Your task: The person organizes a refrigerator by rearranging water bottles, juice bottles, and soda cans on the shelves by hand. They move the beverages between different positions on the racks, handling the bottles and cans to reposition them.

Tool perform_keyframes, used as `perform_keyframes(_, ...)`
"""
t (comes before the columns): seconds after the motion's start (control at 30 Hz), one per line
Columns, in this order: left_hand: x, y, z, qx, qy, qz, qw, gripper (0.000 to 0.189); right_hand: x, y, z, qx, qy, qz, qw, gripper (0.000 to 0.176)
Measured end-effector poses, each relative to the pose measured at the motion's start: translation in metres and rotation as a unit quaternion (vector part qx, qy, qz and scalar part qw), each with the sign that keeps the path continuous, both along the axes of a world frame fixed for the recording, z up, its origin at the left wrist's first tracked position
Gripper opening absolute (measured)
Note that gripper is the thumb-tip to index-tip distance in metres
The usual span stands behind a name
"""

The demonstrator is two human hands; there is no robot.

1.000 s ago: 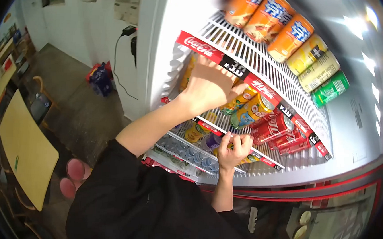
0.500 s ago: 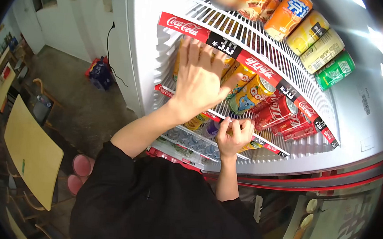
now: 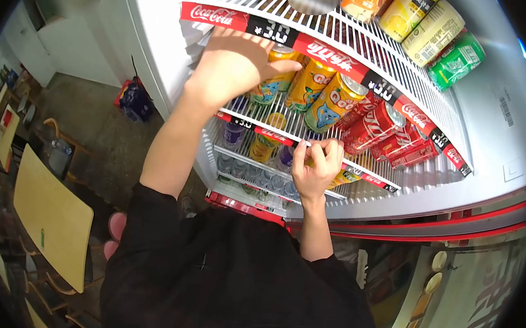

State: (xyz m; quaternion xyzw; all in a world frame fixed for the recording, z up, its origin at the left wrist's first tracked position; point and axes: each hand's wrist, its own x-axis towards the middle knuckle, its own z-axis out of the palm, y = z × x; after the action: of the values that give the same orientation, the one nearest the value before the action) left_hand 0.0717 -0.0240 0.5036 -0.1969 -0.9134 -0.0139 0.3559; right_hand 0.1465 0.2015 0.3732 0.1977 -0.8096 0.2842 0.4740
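My left hand (image 3: 236, 64) reaches into the fridge just under the Coca-Cola price strip (image 3: 215, 15) of the upper shelf. Its fingers stretch inward and its thumb stands apart, close to a yellow Qoo can (image 3: 275, 82); the fingertips are hidden beneath the strip. More Qoo cans (image 3: 335, 102) stand to the right of that hand on the same shelf. Lower down, my right hand (image 3: 317, 171) has its fingers curled over the front edge strip of the shelf (image 3: 369, 177) that carries these cans. Red Coca-Cola cans (image 3: 372, 130) stand beside it.
Orange, yellow and green cans (image 3: 457, 60) stand on the upper wire shelf (image 3: 398, 67). Bottles (image 3: 264, 147) fill the shelves below. The white fridge side wall (image 3: 491, 131) bounds the right. At left are a wooden table (image 3: 52, 216) and a blue bag (image 3: 136, 100) on the floor.
My left hand has moved left and deeper under the upper strip, uncovering more Qoo cans. My right hand stays at the lower shelf edge. The view has shifted slightly.
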Motion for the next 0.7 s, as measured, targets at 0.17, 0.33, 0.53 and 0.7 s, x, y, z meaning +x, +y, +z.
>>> perform_keyframes(0.17, 0.006, -0.003, 0.007, -0.035, -0.003, 0.001, 0.999, 0.066, 0.0, 0.0, 0.0, -0.009, -0.003, -0.001, 1.0, 0.031)
perform_keyframes(0.33, 0.014, -0.006, 0.016, 0.038, -0.051, -0.034, 0.997, 0.061, -0.002, 0.001, -0.002, -0.002, 0.009, -0.003, 1.0, 0.032)
perform_keyframes(0.53, 0.021, -0.006, 0.027, 0.044, -0.15, -0.003, 0.988, 0.058, -0.002, 0.002, -0.001, 0.0, 0.013, -0.004, 1.0, 0.031)
perform_keyframes(0.7, 0.025, 0.002, 0.044, 0.007, -0.214, 0.008, 0.977, 0.046, -0.003, 0.0, -0.002, 0.02, 0.015, -0.038, 0.999, 0.03)
